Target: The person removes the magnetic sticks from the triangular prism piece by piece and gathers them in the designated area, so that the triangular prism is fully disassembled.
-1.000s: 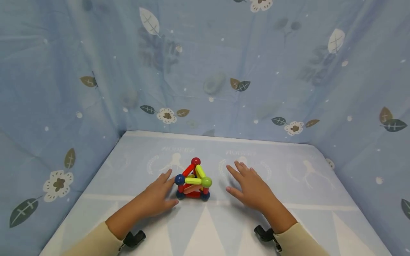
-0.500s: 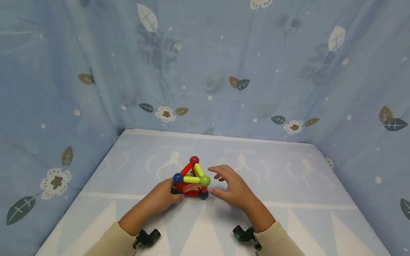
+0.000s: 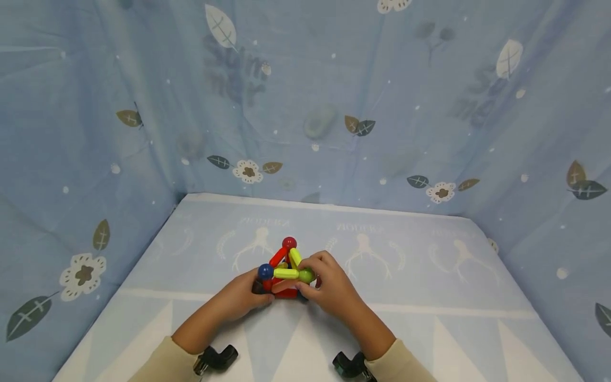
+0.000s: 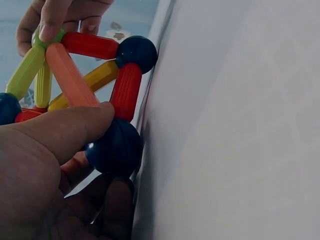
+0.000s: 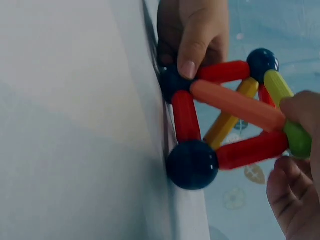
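Note:
A frame of coloured magnetic rods [image 3: 286, 274] and balls stands on the table before me. A red ball [image 3: 289, 243] tops its far side, and a blue ball [image 3: 265, 272] marks the upper left corner. My left hand [image 3: 241, 297] grips the lower left blue ball [image 4: 117, 147], its thumb lying by the end of the salmon rod [image 4: 72, 75]. At the upper right corner, my right hand [image 3: 331, 284] pinches the green ball [image 5: 298, 140] between thumb and fingers. Red rods [image 5: 252, 151] join the lower right blue ball [image 5: 192, 164] to its neighbours. Fingers partly cover both held balls.
A pale blue and white patterned cloth [image 3: 406, 254] covers the table. Blue fabric walls [image 3: 305, 95] with leaf and flower prints enclose the back and sides. A black device [image 3: 217, 358] is strapped at each wrist.
My left hand moves in from beside the frame and takes hold of its lower left ball. My right hand comes leftward from apart and pinches the green ball. The frame stays nearly in place.

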`<state>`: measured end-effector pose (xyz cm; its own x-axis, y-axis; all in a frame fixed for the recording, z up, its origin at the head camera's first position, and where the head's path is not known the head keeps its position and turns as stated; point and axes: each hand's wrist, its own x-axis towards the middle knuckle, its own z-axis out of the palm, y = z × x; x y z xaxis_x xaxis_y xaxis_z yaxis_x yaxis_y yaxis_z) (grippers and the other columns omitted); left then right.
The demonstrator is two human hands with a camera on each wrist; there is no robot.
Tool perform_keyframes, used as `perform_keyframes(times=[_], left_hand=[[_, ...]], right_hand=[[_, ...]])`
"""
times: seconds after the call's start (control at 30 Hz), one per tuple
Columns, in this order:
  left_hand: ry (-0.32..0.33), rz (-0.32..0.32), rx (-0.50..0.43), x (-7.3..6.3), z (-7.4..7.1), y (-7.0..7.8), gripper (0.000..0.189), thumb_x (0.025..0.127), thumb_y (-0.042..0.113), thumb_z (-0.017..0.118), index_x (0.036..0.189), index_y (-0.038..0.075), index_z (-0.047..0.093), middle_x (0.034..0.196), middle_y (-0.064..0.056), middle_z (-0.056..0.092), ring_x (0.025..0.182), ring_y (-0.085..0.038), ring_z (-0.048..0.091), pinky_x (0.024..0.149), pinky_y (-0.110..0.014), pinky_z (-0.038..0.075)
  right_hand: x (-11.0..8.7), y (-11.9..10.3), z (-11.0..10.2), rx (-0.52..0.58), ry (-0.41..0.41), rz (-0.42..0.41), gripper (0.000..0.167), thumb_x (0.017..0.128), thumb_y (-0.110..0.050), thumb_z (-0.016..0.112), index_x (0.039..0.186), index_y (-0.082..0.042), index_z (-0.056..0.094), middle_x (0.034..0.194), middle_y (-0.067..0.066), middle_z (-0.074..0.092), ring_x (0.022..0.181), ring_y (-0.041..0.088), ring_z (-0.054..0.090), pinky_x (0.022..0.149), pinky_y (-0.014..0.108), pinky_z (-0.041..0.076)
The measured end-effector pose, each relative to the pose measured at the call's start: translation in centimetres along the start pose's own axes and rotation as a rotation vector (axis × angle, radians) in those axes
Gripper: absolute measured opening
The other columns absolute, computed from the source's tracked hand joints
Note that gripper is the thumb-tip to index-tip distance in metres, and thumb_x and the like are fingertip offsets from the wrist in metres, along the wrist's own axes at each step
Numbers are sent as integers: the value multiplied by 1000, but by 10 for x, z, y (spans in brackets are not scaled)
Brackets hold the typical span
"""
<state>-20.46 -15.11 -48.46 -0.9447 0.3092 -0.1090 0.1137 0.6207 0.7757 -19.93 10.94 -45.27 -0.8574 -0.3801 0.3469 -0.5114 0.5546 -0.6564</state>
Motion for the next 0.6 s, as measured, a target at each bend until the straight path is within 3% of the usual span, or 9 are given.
perform_keyframes(times=[0.3, 0.6], left_hand=[[3, -7, -19, -3, -4, 4, 50, 88, 29, 86, 132, 22, 63, 122, 2, 70, 110, -20, 60, 106, -59, 49], [-17, 11, -22, -1, -2, 0, 49, 88, 30, 86, 131, 24, 63, 124, 3, 69, 115, -21, 61, 109, -63, 46]], right_hand=[[-4, -17, 8, -65, 116, 23, 25, 91, -19, 81, 115, -18, 74, 112, -1, 56, 90, 8, 55, 76, 23, 57], [-4, -18, 7, -77, 113, 56, 23, 91, -18, 80, 113, -19, 74, 112, -2, 61, 85, 9, 54, 72, 21, 55]])
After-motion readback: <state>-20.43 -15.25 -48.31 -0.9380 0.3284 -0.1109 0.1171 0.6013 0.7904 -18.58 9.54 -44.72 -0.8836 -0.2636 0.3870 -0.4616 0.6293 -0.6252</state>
